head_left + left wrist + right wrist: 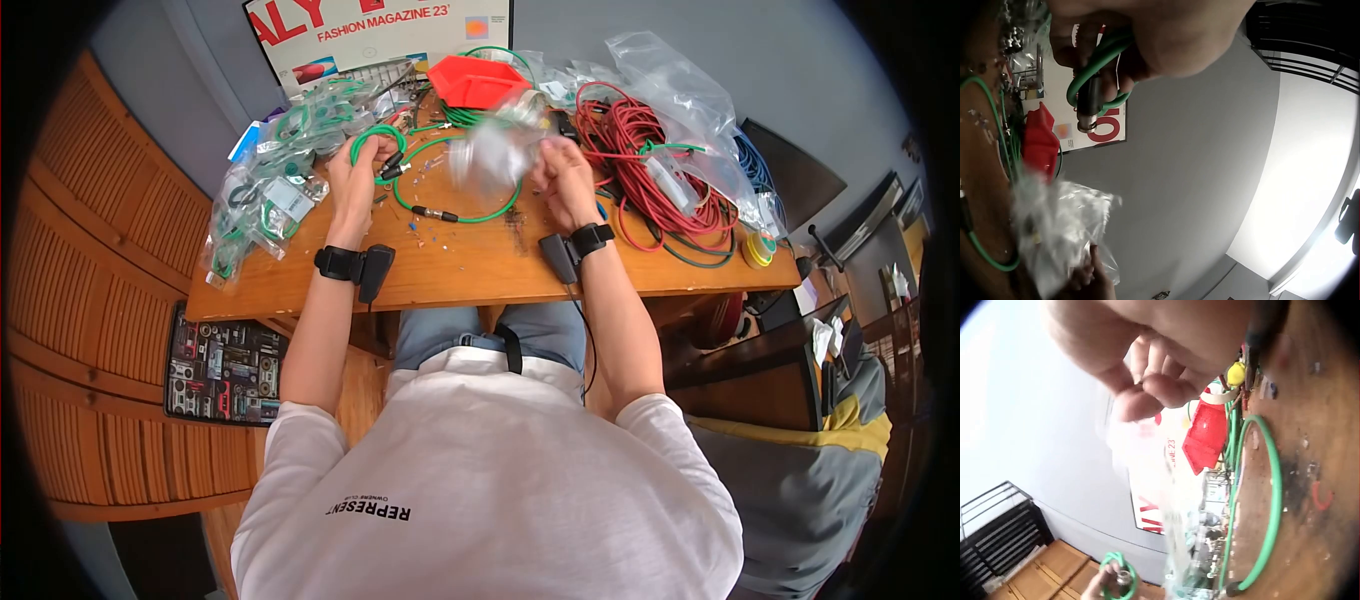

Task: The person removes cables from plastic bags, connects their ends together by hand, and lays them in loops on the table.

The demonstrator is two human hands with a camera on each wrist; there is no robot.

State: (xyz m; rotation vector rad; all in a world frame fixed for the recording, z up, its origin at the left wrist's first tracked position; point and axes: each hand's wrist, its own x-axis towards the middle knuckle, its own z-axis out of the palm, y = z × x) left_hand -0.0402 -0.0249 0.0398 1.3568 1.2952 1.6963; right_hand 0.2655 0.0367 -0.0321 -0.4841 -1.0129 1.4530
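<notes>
My left hand [355,190] grips a small coil of green cable [362,147]. A black and silver connector [1089,106] sticks out below its fingers in the left wrist view. My right hand [566,185] pinches the edge of a clear plastic bag [490,158] between thumb and fingers. The bag is blurred by motion, so its inside is hard to read. Between the hands, a second green cable [497,212] curves on the wooden table [455,270], with a black and silver connector [434,214] at its near side.
A red plastic bin [478,82] stands at the back centre. Clear bags with green cables [290,195] are piled at left. On the right lie a heap of red cable [625,140], empty-looking clear bags [680,75] and a yellow roll [759,250]. Small scraps dot the tabletop.
</notes>
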